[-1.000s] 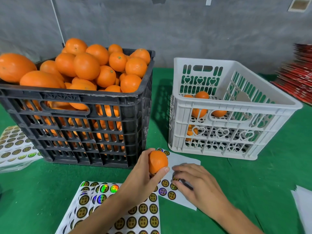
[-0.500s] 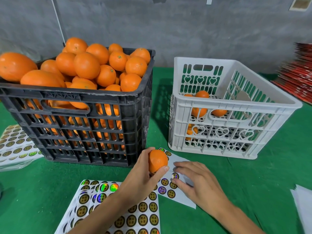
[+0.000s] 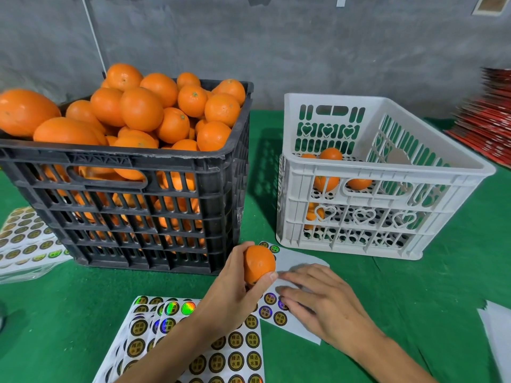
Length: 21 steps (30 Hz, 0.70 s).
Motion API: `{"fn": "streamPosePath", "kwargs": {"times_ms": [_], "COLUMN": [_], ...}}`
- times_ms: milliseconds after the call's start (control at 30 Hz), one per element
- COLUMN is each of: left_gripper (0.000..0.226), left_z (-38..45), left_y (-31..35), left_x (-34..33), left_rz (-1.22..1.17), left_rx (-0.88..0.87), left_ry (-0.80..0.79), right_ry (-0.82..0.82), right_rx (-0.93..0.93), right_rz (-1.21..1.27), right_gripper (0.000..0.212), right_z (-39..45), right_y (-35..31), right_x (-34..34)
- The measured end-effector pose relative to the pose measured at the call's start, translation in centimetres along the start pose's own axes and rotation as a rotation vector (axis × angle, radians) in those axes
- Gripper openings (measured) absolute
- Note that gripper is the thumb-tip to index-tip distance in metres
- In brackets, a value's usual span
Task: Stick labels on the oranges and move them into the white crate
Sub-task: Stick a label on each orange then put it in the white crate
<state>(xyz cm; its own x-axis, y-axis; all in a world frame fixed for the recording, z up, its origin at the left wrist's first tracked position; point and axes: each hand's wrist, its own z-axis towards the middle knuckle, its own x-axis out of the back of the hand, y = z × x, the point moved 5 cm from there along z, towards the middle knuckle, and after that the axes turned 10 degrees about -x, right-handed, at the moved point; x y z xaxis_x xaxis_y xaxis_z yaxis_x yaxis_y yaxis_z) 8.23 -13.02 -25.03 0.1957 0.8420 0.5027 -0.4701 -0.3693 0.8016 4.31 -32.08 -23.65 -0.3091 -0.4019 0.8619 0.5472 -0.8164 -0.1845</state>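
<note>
My left hand [image 3: 229, 295] grips one orange [image 3: 258, 262] just above the green table, in front of the black crate [image 3: 132, 217] heaped with oranges. My right hand [image 3: 323, 305] rests palm down on a partly used label sheet [image 3: 294, 258], its fingertips at the round gold labels [image 3: 279, 317] beside the held orange. Whether a label is lifted is hidden under the fingers. The white crate [image 3: 387, 168] stands to the right rear and holds several oranges [image 3: 330, 155] at its left side.
Full sheets of gold and holographic labels [image 3: 235, 355] lie under my left forearm. More label sheets [image 3: 25, 236] sit at the left edge. A red stack [image 3: 489, 120] is at the far right, and white paper [image 3: 497, 335] at the right edge.
My right hand's fingers have slid slightly along the label sheet toward the held orange. The left hand and its orange stay nearly still.
</note>
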Motion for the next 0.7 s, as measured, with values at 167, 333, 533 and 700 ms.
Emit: {"fn": "streamPosePath", "kwargs": {"times_ms": [167,333,533,700], "left_gripper": [0.065,0.067,0.072,0.068], "left_z": [0.1,0.1,0.1,0.1], "left_y": [-0.1,0.0,0.1,0.0], "left_x": [0.0,0.0,-0.2,-0.1], "left_rz": [0.000,0.030,0.046,0.028], "left_rx": [0.005,-0.015,-0.052,-0.053], "left_ry": [-0.007,-0.028,-0.050,-0.052], "right_ry": [-0.035,0.040,-0.104,-0.149], "right_rx": [-0.149,-0.491,-0.624,-0.633], "right_rz": [0.420,0.993,1.061,1.028], "right_gripper": [0.020,0.029,0.033,0.032], "right_z": [-0.1,0.8,1.0,0.8], "right_y": [-0.3,0.3,-1.1,-1.3], "right_x": [0.0,1.4,0.8,0.1]}}
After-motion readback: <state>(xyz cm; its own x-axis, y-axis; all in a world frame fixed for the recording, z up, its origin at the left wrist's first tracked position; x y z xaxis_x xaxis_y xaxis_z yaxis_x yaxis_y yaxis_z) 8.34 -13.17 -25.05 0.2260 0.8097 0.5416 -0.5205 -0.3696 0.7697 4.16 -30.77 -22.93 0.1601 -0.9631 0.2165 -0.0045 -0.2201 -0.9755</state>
